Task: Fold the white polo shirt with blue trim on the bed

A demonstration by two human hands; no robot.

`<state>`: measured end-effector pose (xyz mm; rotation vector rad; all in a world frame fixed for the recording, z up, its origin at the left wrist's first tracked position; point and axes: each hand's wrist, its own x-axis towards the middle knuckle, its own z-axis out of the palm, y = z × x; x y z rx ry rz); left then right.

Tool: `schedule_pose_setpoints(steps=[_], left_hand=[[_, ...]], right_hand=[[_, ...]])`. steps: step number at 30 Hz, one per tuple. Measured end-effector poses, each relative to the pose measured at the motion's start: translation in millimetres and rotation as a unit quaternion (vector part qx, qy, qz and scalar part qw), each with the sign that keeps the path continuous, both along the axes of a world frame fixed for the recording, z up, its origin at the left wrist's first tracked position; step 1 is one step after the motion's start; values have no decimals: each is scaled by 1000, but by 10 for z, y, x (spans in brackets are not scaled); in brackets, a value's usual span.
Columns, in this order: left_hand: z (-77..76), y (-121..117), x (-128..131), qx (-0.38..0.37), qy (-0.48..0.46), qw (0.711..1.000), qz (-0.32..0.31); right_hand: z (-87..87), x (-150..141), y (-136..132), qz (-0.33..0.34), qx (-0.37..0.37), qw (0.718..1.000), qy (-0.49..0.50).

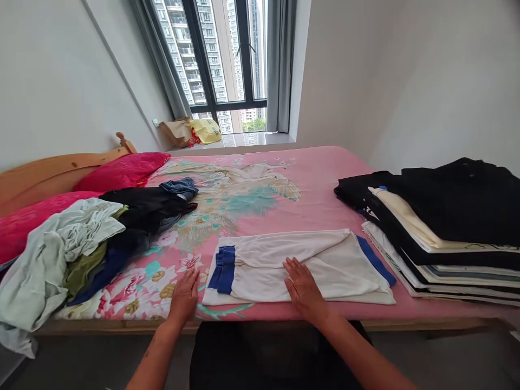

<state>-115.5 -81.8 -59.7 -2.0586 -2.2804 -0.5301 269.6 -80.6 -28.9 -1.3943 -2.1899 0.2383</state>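
Observation:
A white shirt with blue bands (260,276) lies folded lengthwise on the bed in front of me, its blue cuffs at the left end and a blue strip at the right. My right hand (303,287) rests flat on the near middle of the shirt, fingers stretched out. Just left of the shirt, my left hand (186,295) lies on the flowered sheet with its fingers extended and holds nothing. Between the left hand and the cuffs a narrow strip of sheet shows.
Folded clothes (447,227) form a tall stack at the right. A loose heap of clothes (93,238) sits at the left, by red pillows (125,170) and a wooden headboard (49,170). Paper and yellow bags (205,131) stand on the windowsill. The bed's near edge (122,326) runs before me.

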Motion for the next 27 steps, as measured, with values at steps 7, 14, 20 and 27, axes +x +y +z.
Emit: schedule_pose_setpoints(steps=[7,14,20,27], left_hand=[[139,-91,-182,-148,67,981,-106],[150,105,-9,-141,74,983,-87],[-34,294,271,-77,95,992,-5],[-207,594,803,24,-15,994,-107]], right_hand=[[148,-1167,352,162,-28,982,90],[-347,-1645,724,150,-115,960,209],[-502,-1657,765,111,-154,936,295],[-370,-1706,793,58,-188,892,406]])
